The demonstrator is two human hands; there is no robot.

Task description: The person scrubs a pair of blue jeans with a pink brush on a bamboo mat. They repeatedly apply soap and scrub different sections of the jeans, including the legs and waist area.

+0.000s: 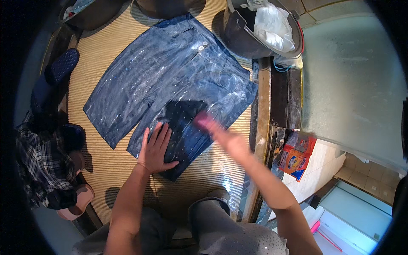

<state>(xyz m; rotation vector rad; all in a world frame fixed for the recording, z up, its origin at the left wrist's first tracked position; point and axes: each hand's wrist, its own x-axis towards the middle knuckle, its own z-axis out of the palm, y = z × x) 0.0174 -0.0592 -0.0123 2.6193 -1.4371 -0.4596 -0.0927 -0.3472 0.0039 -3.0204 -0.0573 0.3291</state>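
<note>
Wet blue denim shorts lie spread on a ribbed tan floor, streaked with whitish suds. Two metal buttons show near the waistband at the top. My left hand presses flat on the lower part of the nearer right leg, fingers spread, holding nothing. In my right hand is a pink brush-like object, blurred by motion, over the same leg. Its underside and exact kind cannot be made out. A dark shadow falls across the denim between both hands.
A dark bucket with white cloth stands at upper right, and a dark basin at upper left. Slippers and a plaid garment line the left edge. A red-orange packet lies right, near a frosted glass panel.
</note>
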